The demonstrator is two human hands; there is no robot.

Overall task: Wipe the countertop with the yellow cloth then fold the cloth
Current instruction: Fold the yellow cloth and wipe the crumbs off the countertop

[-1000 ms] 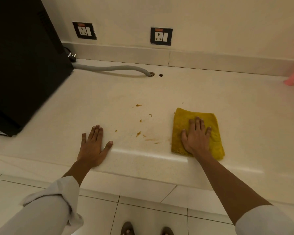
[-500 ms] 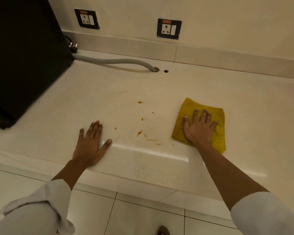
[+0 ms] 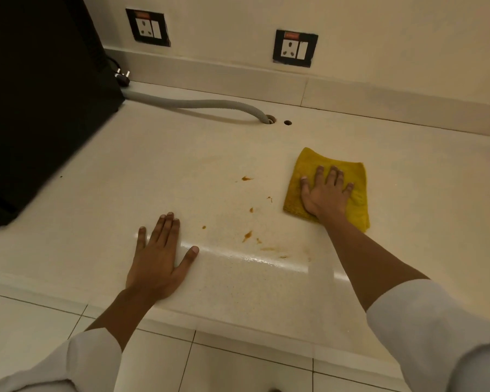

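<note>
Since the earlier frame, right hand [image 3: 324,193] and cloth [image 3: 327,188] slid away from the front edge of the table [image 3: 153,165]. Black appliance [image 3: 40,94] far left; grey hose [image 3: 198,104] behind. Left hand [image 3: 159,258] flat, grip empty. Right palm spread flat on cloth, pressing, not clasping. Orange stains [image 3: 248,236] between hands.

Black appliance [image 3: 40,108] left, hose [image 3: 198,104] behind.

**Bystanders: appliance, hose, sockets**

Big black appliance [image 3: 37,108] at far left. Grey ribbed hose [image 3: 198,104] runs from behind it into a hole, w/ a 2nd small hole [image 3: 287,122] just beside. Two wall sockets [image 3: 148,27] [image 3: 294,48] above. White floor tiles [image 3: 238,369] below.
</note>
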